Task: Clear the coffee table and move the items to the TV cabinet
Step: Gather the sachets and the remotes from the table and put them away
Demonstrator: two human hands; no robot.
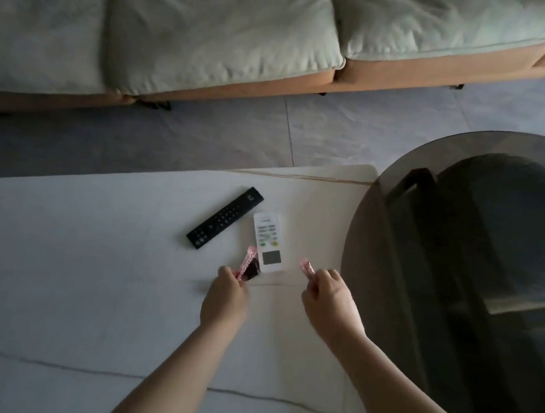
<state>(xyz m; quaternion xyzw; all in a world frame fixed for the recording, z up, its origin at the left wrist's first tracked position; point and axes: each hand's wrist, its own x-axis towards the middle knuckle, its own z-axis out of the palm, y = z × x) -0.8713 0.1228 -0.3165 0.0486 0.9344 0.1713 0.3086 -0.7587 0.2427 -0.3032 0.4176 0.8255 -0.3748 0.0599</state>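
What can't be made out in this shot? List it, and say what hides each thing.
- Pink packet in left hand, head view: print too blurred to read; its lower end is covered by the fingers.
- Pink packet in right hand: mostly hidden in the fist.
- White remote and black remote: button labels too small.
- TV cabinet: outside the frame.
- Round glass table: cut off by the right edge.

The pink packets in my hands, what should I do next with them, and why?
Probably carry them off to the TV cabinet. The left hand is closed on one pink packet, the right hand on another pink packet, so neither can take more. The black remote and white remote lie on the coffee table for a later trip.
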